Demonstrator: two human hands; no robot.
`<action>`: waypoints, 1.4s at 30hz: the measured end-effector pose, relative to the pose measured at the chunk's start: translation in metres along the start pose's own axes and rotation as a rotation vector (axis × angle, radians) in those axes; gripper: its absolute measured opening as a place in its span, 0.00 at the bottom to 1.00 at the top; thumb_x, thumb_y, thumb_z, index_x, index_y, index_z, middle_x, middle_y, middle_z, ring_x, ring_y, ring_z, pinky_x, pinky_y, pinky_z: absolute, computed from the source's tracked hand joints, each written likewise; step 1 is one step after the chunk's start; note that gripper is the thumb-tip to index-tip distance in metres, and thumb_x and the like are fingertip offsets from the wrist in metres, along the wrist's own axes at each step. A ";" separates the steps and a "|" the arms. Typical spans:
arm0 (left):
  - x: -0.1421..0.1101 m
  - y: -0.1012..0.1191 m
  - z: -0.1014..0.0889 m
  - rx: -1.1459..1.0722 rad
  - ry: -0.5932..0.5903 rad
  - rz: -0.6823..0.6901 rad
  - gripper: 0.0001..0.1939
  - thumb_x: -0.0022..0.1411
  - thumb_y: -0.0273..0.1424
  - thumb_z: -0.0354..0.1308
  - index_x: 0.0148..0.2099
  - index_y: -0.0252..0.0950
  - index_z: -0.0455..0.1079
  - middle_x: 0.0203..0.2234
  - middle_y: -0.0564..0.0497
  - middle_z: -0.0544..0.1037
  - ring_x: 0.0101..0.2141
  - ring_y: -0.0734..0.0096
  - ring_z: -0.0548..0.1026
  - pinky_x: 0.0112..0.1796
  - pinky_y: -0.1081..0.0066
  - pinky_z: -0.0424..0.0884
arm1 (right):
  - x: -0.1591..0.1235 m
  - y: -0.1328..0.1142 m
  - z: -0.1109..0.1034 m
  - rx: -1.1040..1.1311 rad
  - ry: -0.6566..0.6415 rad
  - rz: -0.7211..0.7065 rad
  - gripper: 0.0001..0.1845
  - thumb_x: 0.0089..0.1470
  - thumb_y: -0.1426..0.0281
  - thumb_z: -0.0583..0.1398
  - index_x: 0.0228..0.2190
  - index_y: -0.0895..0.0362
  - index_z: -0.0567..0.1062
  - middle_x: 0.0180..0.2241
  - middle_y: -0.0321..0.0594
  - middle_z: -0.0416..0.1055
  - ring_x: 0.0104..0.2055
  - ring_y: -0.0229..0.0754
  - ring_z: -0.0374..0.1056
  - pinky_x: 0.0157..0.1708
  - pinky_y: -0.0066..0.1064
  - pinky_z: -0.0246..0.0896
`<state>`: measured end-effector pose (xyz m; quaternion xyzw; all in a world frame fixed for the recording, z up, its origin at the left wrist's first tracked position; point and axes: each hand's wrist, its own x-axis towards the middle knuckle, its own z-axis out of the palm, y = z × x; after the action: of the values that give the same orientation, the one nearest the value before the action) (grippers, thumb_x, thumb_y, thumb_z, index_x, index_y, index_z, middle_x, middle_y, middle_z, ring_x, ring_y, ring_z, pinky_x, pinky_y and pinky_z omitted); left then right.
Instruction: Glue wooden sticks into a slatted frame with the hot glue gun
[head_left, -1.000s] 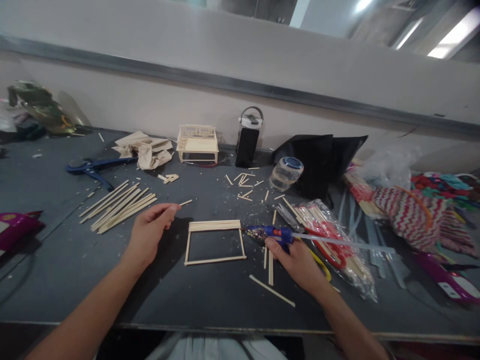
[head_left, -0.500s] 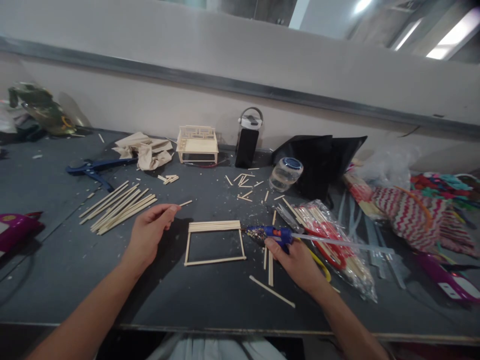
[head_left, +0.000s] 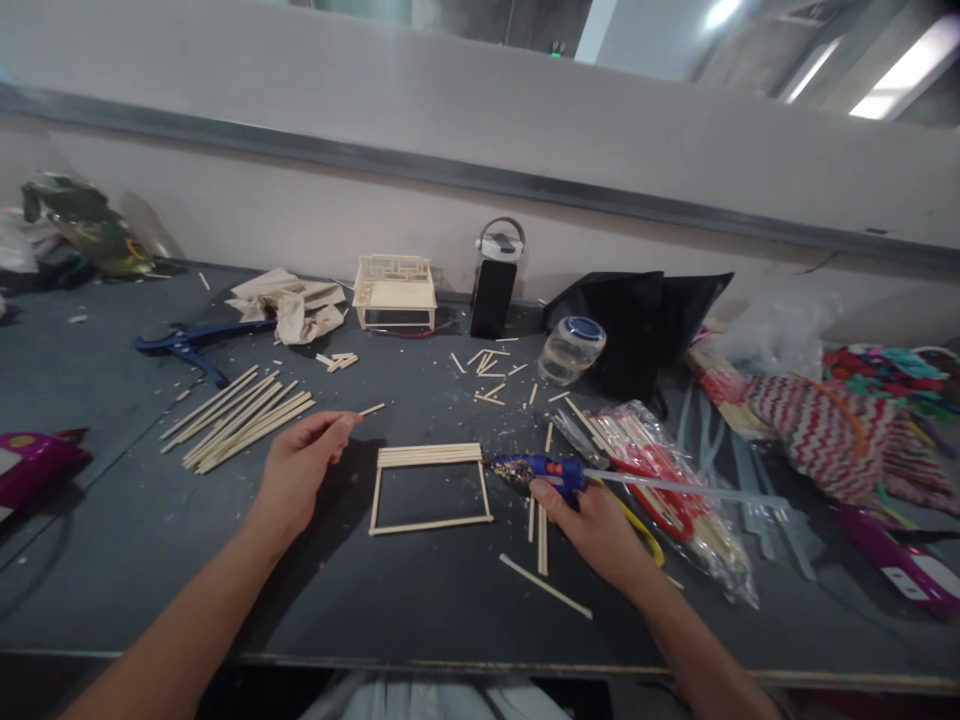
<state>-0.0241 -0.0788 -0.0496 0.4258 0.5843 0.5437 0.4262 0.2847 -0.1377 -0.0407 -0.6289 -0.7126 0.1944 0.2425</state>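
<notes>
A rectangular frame of thin wooden sticks (head_left: 432, 526) lies flat before me, with several sticks side by side along its far edge. My right hand (head_left: 574, 510) is closed round a blue glue gun (head_left: 556, 474), whose nozzle is at the frame's upper right corner. A long clear glue stick (head_left: 675, 487) juts from the gun's back. My left hand (head_left: 304, 465) pinches a wooden stick (head_left: 372, 409), held to the upper left of the frame; its other end is hidden by the fingers. Loose sticks (head_left: 244, 420) are piled left of that hand.
A small wooden model bed (head_left: 395, 305) stands at the back, near a phone (head_left: 493, 299) propped on a bottle. Blue cutters (head_left: 184, 343) and crumpled paper (head_left: 289, 305) lie back left. A glass jar (head_left: 571, 350) and plastic-wrapped sticks (head_left: 660, 470) are on the right.
Hardly anything differs. Both hands keep their places, the glue gun's nozzle stays at the frame's corner, and the view shifts very slightly.
</notes>
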 end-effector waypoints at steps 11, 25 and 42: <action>0.001 0.000 0.000 0.021 0.005 0.011 0.16 0.46 0.42 0.65 0.34 0.36 0.78 0.20 0.55 0.68 0.23 0.76 0.62 0.23 0.75 0.57 | -0.002 -0.002 -0.001 0.006 0.019 -0.036 0.19 0.59 0.57 0.51 0.28 0.52 0.76 0.26 0.38 0.77 0.33 0.49 0.74 0.35 0.36 0.66; -0.001 0.003 0.001 0.017 0.004 0.017 0.16 0.45 0.42 0.65 0.33 0.35 0.77 0.19 0.55 0.68 0.23 0.76 0.62 0.24 0.74 0.57 | -0.005 0.000 -0.003 0.011 0.007 -0.021 0.19 0.59 0.56 0.52 0.28 0.53 0.77 0.25 0.38 0.77 0.32 0.48 0.74 0.32 0.34 0.66; 0.001 -0.001 0.000 -0.005 -0.005 0.000 0.12 0.47 0.38 0.65 0.33 0.37 0.78 0.20 0.56 0.68 0.23 0.77 0.62 0.24 0.76 0.57 | -0.007 0.002 -0.002 0.024 -0.001 -0.020 0.20 0.59 0.56 0.52 0.27 0.54 0.77 0.26 0.39 0.77 0.30 0.48 0.74 0.29 0.32 0.65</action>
<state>-0.0249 -0.0777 -0.0504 0.4260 0.5818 0.5442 0.4288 0.2881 -0.1442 -0.0404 -0.6186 -0.7168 0.2008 0.2514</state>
